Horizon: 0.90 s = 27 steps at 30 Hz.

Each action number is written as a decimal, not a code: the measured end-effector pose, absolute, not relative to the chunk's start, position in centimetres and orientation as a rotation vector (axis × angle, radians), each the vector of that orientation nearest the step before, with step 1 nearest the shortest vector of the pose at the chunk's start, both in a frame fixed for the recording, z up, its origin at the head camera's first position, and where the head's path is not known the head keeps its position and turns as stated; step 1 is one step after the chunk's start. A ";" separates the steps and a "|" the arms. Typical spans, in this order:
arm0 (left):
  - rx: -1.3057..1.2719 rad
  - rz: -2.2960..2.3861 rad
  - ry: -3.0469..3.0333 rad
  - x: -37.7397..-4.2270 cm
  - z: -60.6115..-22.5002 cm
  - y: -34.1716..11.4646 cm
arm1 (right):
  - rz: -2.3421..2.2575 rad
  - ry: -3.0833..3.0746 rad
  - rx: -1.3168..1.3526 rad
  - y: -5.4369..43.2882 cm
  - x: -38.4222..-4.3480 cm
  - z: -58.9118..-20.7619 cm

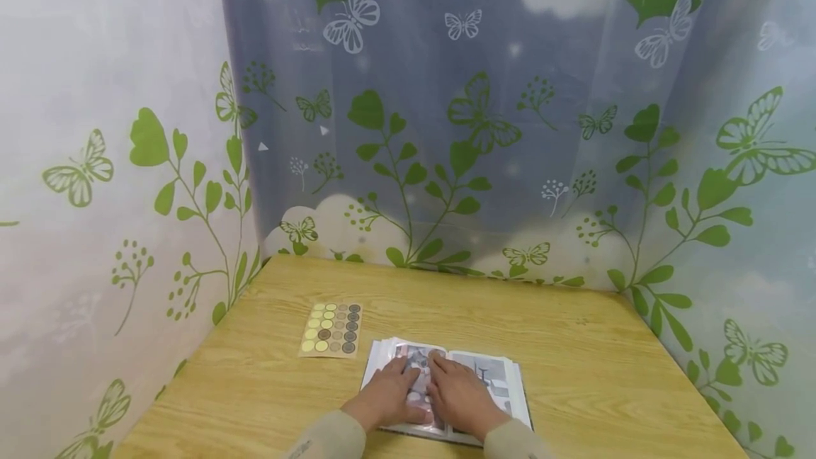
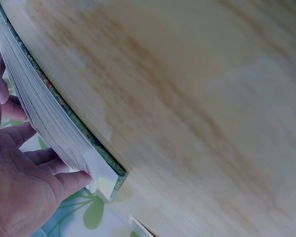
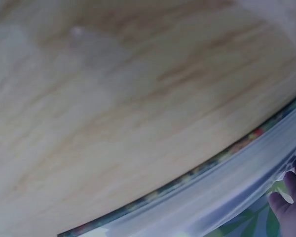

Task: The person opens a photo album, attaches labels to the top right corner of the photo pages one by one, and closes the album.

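Note:
An open photo album (image 1: 518,388) with pictures in its page pockets lies on the table near my body. My left hand (image 1: 385,395) rests on the left page, its fingers fairly straight. Beside it, close to the spine, my right hand (image 1: 460,392) lies on the same page with its fingers extended. The left wrist view shows the thick stack of page edges (image 2: 49,113) above a patterned green cover, with the left thumb and fingers against the pages. In the right wrist view, the album's edge (image 3: 212,173) curves past part of the right hand (image 3: 292,212).
A sheet of round stickers (image 1: 330,331) in yellow, tan and dark brown lies left of the album, farther back. The wooden table (image 1: 593,346) is enclosed by hanging curtains (image 1: 421,126) printed with leaves and butterflies.

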<state>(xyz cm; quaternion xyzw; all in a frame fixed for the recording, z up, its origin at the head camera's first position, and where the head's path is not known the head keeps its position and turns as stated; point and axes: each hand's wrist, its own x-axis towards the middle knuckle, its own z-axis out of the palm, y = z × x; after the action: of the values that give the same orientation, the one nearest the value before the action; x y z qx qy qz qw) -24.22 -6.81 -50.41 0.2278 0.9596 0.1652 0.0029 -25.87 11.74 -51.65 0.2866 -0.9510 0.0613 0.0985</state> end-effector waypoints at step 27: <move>0.688 0.503 2.984 -24.5 -50.7 -6.8 | 0.208 -2.744 0.703 10.5 -28.1 -51.5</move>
<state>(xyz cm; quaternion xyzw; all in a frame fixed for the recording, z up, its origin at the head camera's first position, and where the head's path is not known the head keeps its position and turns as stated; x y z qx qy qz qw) -24.47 -6.81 -50.65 0.2218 0.9613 0.1621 0.0190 -28.14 10.52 -51.46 0.2448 -0.9552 0.0723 0.1500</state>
